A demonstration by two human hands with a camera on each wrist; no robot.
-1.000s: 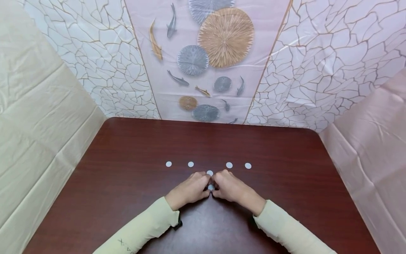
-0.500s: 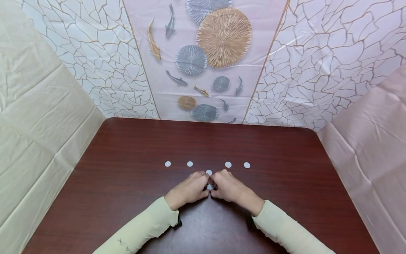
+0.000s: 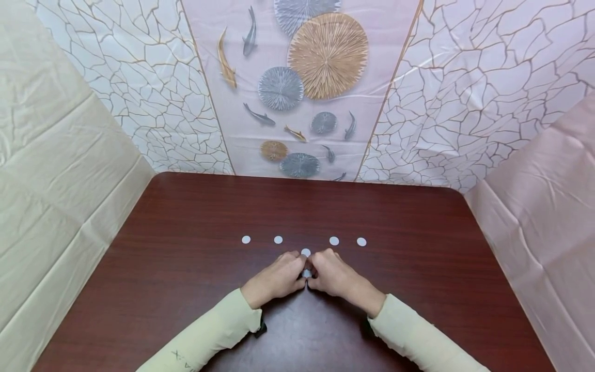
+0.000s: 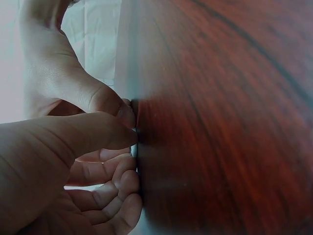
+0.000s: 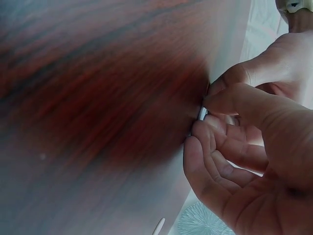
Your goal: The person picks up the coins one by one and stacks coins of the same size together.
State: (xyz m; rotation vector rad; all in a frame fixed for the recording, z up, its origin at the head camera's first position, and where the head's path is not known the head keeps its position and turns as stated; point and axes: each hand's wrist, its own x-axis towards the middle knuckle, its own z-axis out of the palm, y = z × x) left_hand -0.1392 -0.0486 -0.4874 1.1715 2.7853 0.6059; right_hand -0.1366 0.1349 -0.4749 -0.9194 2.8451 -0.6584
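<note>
A small flat white disc [image 3: 307,274] lies on the table between both hands, mostly covered by their fingertips. From its left side my left hand [image 3: 280,276] holds it with curled fingers, the thumb at its near edge. My right hand [image 3: 335,274] does the same from the right, and the two thumbs nearly meet. In the left wrist view only a thin sliver of the disc [image 4: 134,148] shows beneath the thumb. The right wrist view likewise shows just a strip of the disc [image 5: 202,113]. Directly beyond the fingers lies another white disc [image 3: 306,252], partly hidden.
Farther back, two white discs lie to the left, an outer disc [image 3: 246,239] and an inner disc [image 3: 278,239]. Two more lie right, an inner disc [image 3: 334,241] and an outer disc [image 3: 361,242]. Patterned cloth [image 3: 299,134] hangs behind the dark red-brown table [image 3: 186,217].
</note>
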